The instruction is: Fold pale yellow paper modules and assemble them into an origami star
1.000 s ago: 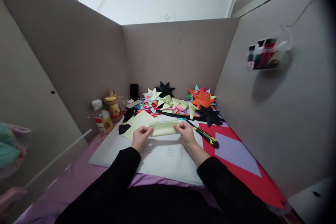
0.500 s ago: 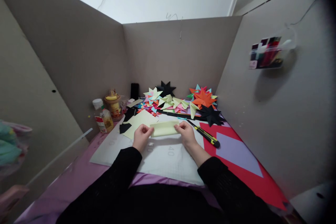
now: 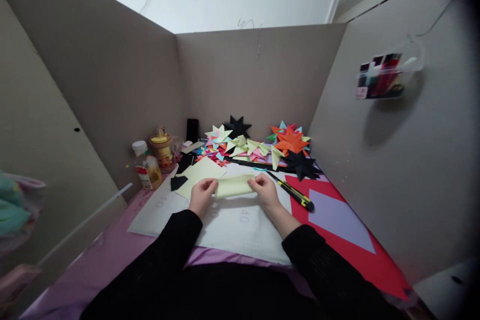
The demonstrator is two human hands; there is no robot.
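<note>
A pale yellow-green sheet of paper (image 3: pixel 235 186), bent over into a narrow strip, is stretched between my two hands above the white mat. My left hand (image 3: pixel 203 196) pinches its left end between thumb and fingers. At the right end, my right hand (image 3: pixel 265 190) pinches it the same way. The white mat (image 3: pixel 240 235) under them carries printed numbers. A larger pale yellow-green sheet (image 3: pixel 200 174) lies behind my left hand, with a black paper piece (image 3: pixel 179 183) beside it. Right of my right hand rests a yellow and black utility knife (image 3: pixel 294 192).
Folded paper stars, a black one (image 3: pixel 237 127) and an orange one (image 3: pixel 291 140) among them, crowd the back of the table. A bottle (image 3: pixel 147 167) and a yellow-lidded jar (image 3: pixel 162 150) stand at left. Red paper (image 3: pixel 378 272) and a lilac sheet (image 3: pixel 339 217) lie at right. Grey panels (image 3: pixel 258 80) enclose the table.
The held paper has tilted slightly, its left end a little lower and its front face curving more. Both hands keep their pinch and have barely moved.
</note>
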